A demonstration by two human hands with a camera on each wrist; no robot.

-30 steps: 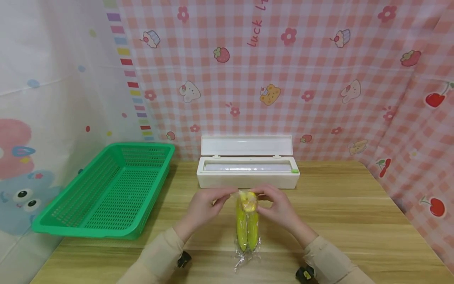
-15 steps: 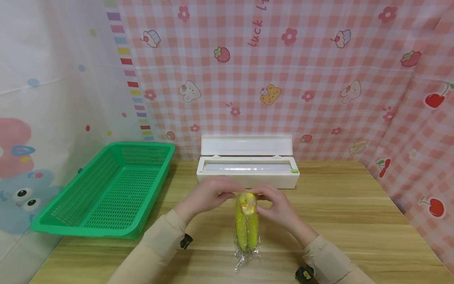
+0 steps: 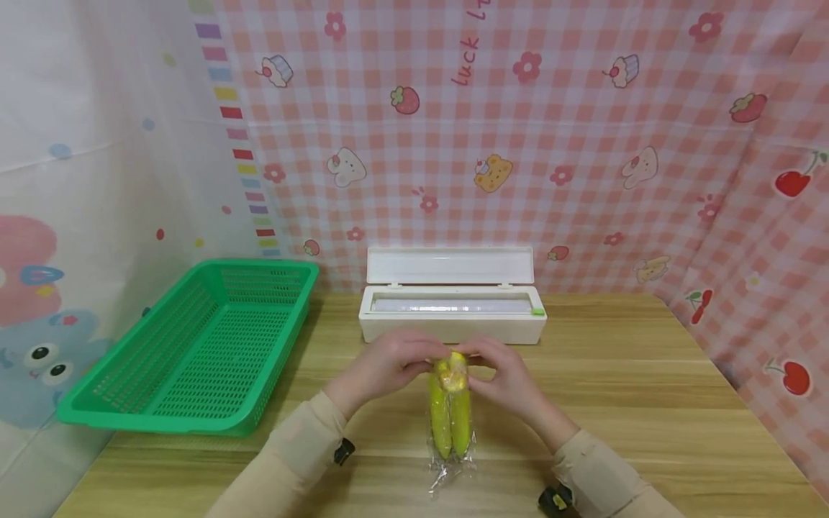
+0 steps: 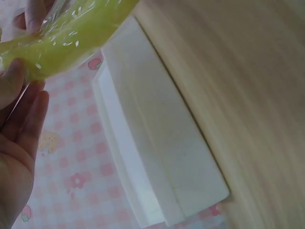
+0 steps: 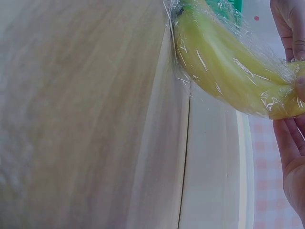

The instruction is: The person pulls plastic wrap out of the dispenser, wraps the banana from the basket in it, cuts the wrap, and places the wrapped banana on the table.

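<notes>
A pair of yellow-green bananas is wrapped in clear cling film, stem end away from me and tips toward me. Crumpled film sticks out past the tips. My left hand pinches the film-covered stem end from the left; in the left wrist view its thumb lies against the bananas, other fingers behind. From the right, my right hand grips the same end between thumb and fingers. The right wrist view shows film pulled tight over the bananas and loose at their tips.
Behind the hands stands a white cling film dispenser, lid raised, a roll inside and a green slider at its right end. A green plastic basket sits at the left on the wooden table. Patterned cloth hangs behind.
My left hand rose and moved right over the stem end, then came down against its left side. My right hand and the bananas stay nearly in place.
</notes>
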